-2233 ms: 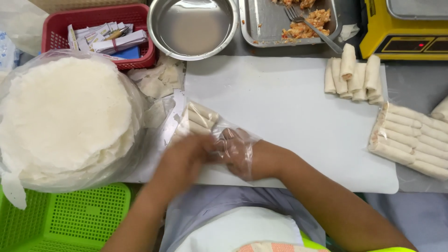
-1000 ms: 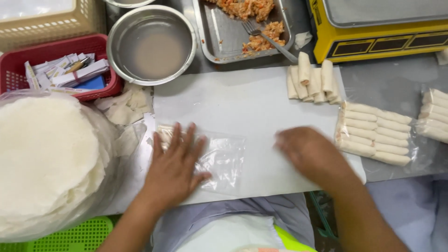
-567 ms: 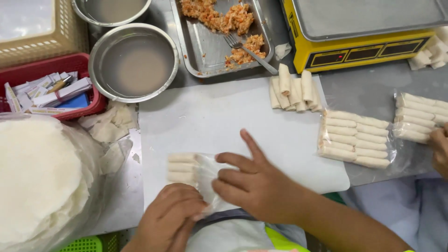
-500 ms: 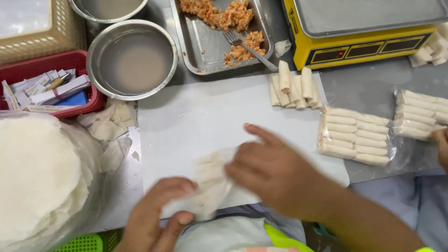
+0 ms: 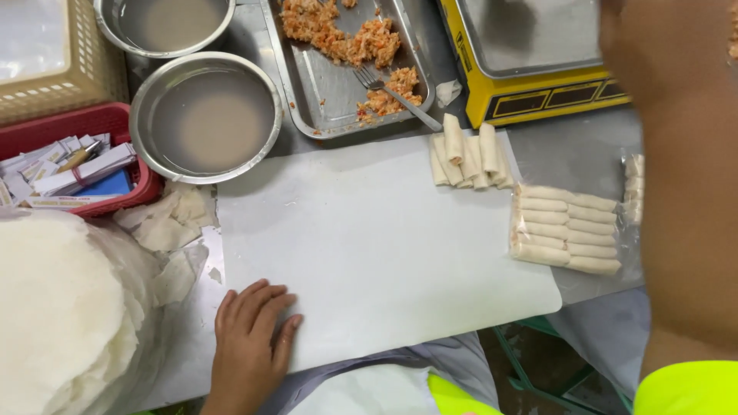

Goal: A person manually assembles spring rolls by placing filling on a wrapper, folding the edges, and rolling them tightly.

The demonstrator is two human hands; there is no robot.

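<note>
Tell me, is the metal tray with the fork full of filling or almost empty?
Mostly empty. The metal tray shows bare shiny bottom, with orange filling only along its far part and a small heap by the fork.

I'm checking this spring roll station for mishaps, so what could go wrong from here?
1. The loose spring rolls are piled unevenly at the white board's far edge; a knock could roll them onto the steel table.
2. The right arm reaches across the bagged rolls and might brush or crush them.
3. The left hand rests flat at the board's near edge beside the wrapper stack; a slip may drag thin sheets off.
</note>
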